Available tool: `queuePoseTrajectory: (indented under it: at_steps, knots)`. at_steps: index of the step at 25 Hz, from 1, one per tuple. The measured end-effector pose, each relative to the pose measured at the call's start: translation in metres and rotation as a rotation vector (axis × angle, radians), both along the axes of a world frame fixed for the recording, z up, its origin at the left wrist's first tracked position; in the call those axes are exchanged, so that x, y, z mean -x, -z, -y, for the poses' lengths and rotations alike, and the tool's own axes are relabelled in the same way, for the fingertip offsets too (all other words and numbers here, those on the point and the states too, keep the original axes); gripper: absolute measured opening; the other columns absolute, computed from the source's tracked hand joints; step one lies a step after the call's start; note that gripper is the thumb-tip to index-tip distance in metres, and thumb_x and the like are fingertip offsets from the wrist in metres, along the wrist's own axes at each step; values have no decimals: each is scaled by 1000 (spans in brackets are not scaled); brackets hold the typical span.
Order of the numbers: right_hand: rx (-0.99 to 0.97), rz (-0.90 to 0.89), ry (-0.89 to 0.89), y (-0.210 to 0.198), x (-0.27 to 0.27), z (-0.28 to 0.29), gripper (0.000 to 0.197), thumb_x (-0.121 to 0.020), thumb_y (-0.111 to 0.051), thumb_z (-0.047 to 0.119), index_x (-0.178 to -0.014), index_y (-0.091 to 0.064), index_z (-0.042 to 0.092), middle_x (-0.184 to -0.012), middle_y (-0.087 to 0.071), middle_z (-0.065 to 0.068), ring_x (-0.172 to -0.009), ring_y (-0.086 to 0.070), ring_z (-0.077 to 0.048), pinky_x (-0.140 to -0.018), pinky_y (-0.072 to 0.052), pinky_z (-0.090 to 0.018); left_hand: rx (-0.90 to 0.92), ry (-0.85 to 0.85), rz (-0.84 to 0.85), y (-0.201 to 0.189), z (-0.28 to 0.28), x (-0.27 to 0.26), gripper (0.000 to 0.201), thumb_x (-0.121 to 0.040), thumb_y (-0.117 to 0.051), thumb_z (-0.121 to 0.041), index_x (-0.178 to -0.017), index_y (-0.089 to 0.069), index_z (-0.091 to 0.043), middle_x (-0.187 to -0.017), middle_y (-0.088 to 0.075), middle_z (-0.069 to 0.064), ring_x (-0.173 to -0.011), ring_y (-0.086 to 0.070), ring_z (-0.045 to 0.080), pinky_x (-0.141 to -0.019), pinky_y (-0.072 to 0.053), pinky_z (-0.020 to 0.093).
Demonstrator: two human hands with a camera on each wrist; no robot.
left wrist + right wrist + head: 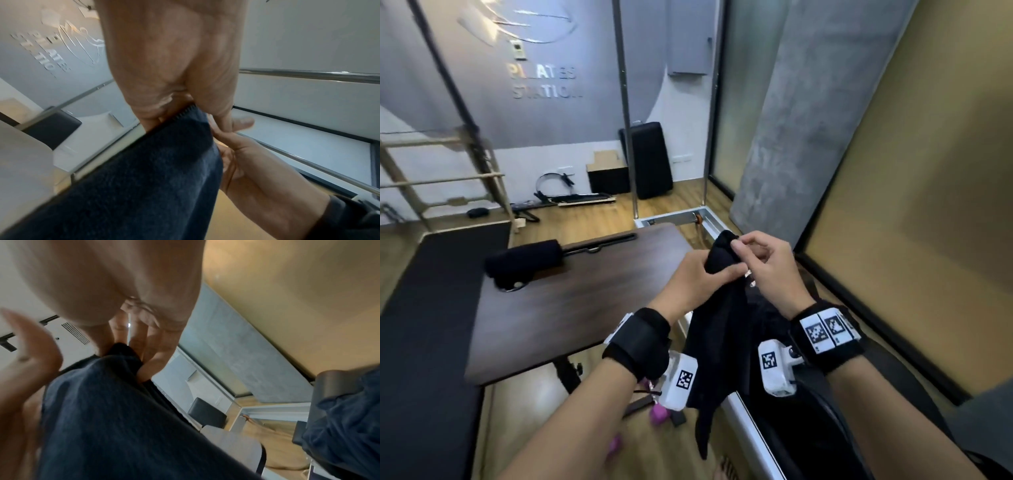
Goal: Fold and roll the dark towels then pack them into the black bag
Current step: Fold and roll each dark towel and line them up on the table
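Note:
A dark navy towel (717,329) hangs in the air to the right of the wooden table (558,308). My left hand (697,281) grips it just below its top edge. My right hand (750,251) pinches the top corner between thumb and forefinger. In the left wrist view the towel (148,178) drops from my left hand (180,104), with the right hand (236,146) behind it. The right wrist view shows the towel (107,410) pinched at its top by my right hand's fingers (127,344). A rolled dark towel (524,262) lies at the table's far left. The black bag cannot be made out.
More dark cloth (345,410) lies piled at my right. A black strap or bar (602,244) lies along the table's far edge. Pink dumbbells (659,416) sit on the wood floor below. A black mat (424,342) is at the left; a metal frame (750,431) runs beneath my hands.

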State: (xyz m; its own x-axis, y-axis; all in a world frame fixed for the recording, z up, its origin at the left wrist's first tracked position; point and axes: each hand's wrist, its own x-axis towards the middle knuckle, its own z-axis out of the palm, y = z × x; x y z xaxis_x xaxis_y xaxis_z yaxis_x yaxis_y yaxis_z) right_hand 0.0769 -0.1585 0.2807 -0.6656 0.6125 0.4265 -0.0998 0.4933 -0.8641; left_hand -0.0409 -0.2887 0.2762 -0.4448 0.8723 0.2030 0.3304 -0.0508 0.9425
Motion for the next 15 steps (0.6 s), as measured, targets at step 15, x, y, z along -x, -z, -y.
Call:
queuePoseTrajectory:
  at_steps: [15]
  knots:
    - [444,-48,-1,21,24,21,41,-109,-51,34,-86,-71,7,-51,-48,7,-42,-39,-9,-39,-33,-24,392,-457,-344,37,215,83,25,-102,-69,-31,-82,-67,-16,-80,-68,9,-77,-65,25,-74,-52,45]
